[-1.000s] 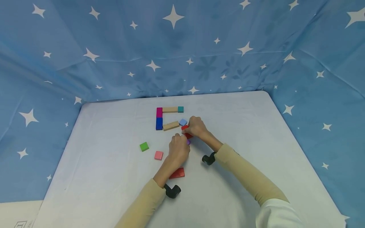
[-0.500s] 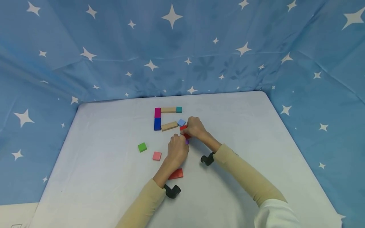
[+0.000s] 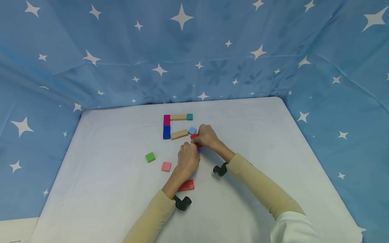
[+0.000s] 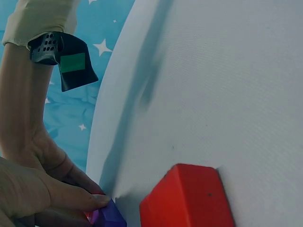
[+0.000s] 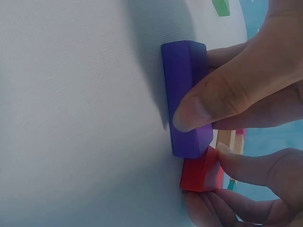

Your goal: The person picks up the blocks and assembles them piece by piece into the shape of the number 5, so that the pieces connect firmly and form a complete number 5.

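My left hand (image 3: 188, 158) pinches a purple block (image 5: 182, 85), its thumb laid along the long side. Just beyond, my right hand (image 3: 208, 135) grips a red block (image 5: 199, 175) between thumb and fingers. In the right wrist view, the end of the purple block meets the red one at the table surface. A light blue block (image 3: 192, 130) lies turned at an angle beside the far end of the held red block. From it a slanted wooden block (image 3: 179, 134) leads left to a dark blue block (image 3: 166, 132). The left hand hides most of the purple block in the head view.
A magenta block (image 3: 166, 120), a wooden block (image 3: 178, 117) and a teal cube (image 3: 189, 116) continue the row at the back. A green block (image 3: 150, 157) and pink block (image 3: 166, 166) lie left. Another red block (image 3: 186, 185) sits by the left wrist.
The head view has shifted slightly, so the scene sits a little further left. Both hands keep their hold, and the blocks keep their arrangement.
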